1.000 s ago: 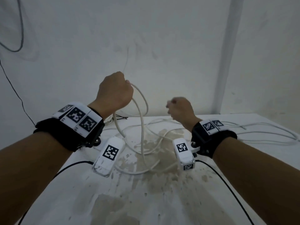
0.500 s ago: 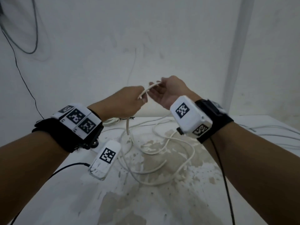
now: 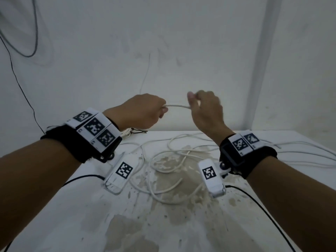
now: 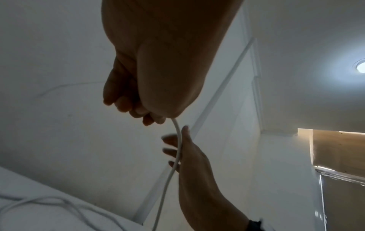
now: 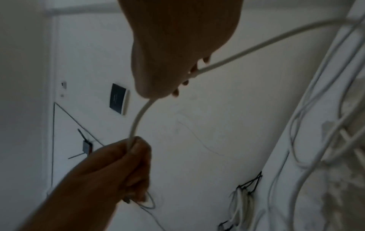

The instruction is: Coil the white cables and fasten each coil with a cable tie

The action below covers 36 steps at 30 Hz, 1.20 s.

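I hold a white cable (image 3: 177,106) in the air between both hands, above the stained white table (image 3: 181,224). My left hand (image 3: 163,110) pinches one end of a short, slightly arched span, with thumb and fingers closed on it (image 5: 136,125). My right hand (image 3: 190,104) curls its fingers round the other end, and the cable runs through the palm (image 4: 177,148). From there the cable drops to loose loops (image 3: 163,170) lying on the table under my wrists. Black cable ties (image 3: 139,131) lie at the table's back edge behind my left wrist.
More white cables (image 3: 300,148) trail over the table's right side. A small white bundle (image 3: 125,133) sits beside the ties. Black wrist-camera leads (image 3: 258,202) cross the table toward me. A wall stands close behind the table, with a dark wire (image 3: 21,88) hanging on it at the left.
My right hand has turned from palm-up at the left hand's fingertips and slid right along the cable. A short span now stretches between the hands. The left hand has stayed put.
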### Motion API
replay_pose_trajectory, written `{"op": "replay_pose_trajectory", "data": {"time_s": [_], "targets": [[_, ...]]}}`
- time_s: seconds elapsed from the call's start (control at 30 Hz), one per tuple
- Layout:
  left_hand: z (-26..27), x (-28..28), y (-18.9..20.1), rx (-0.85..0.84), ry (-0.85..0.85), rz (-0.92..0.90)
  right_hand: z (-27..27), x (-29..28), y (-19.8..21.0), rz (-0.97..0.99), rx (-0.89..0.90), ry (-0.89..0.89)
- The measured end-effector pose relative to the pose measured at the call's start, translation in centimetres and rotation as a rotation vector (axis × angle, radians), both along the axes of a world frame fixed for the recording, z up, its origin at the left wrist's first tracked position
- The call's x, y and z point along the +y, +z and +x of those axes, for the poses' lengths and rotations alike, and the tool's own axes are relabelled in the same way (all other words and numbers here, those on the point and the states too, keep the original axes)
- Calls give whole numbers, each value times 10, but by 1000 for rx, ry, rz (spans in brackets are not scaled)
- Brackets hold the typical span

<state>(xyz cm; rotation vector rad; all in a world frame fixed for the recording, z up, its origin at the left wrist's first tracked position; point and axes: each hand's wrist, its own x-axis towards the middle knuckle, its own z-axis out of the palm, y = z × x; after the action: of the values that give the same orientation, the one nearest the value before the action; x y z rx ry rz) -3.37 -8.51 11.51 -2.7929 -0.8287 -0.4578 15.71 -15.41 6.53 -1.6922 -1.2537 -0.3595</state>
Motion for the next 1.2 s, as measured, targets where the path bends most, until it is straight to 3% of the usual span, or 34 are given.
{"op": "replay_pose_trajectory", "data": {"time_s": [0.07, 0.1, 0.17, 0.2, 0.27, 0.3, 0.37, 0.43, 0.47, 0.53, 0.6, 0.67, 0.73, 0.8, 0.9, 0.93, 0.97, 1.03, 1.1, 1.2], "targets": [[10, 0, 5, -33, 29, 52, -14, -5, 5, -51, 54, 386], [16, -1, 6, -81, 53, 46, -17, -6, 7, -95, 46, 465], [27, -6, 4, -234, 136, -7, -12, -1, 11, 2, -31, 364], [32, -9, 1, -322, 185, -38, -4, 2, 14, 94, 36, 281], [42, -22, -7, -427, 251, -71, 10, 1, 21, 264, 401, 239], [47, -30, -13, -417, 238, -174, 17, -2, 24, 343, 594, 267], [63, -46, -33, -370, 155, -748, 26, -13, 32, 478, 896, 368], [77, -66, -53, -290, 72, -1432, 28, -23, 42, 585, 1091, 445], [87, -71, -61, -276, 4, -1667, 28, -28, 45, 629, 1158, 456], [109, -72, -72, -459, -80, -1971, 31, -35, 47, 678, 1249, 426], [129, -70, -68, -852, -25, -2102, 34, -42, 45, 660, 1278, 353], [141, -68, -56, -1228, 64, -2004, 44, -48, 37, 545, 1205, 205], [142, -64, -45, -1474, 140, -1830, 59, -48, 23, 383, 1038, 26], [133, -60, -37, -1570, 135, -1807, 77, -48, 7, 265, 883, -144], [119, -49, -32, -1549, 223, -1774, 97, -56, -6, 195, 751, -305], [114, -41, -33, -1489, 283, -1701, 104, -59, -8, 164, 688, -343], [108, -38, -34, -1313, 293, -1524, 110, -62, -9, 142, 636, -361], [97, -29, -32, -1124, 298, -1290, 113, -65, -9, 144, 664, -236], [88, -21, -23, -940, 265, -1133, 101, -64, -7, 167, 814, 120], [76, -19, -2, -351, 221, -826, 56, -58, 10, 186, 925, 675]]}}
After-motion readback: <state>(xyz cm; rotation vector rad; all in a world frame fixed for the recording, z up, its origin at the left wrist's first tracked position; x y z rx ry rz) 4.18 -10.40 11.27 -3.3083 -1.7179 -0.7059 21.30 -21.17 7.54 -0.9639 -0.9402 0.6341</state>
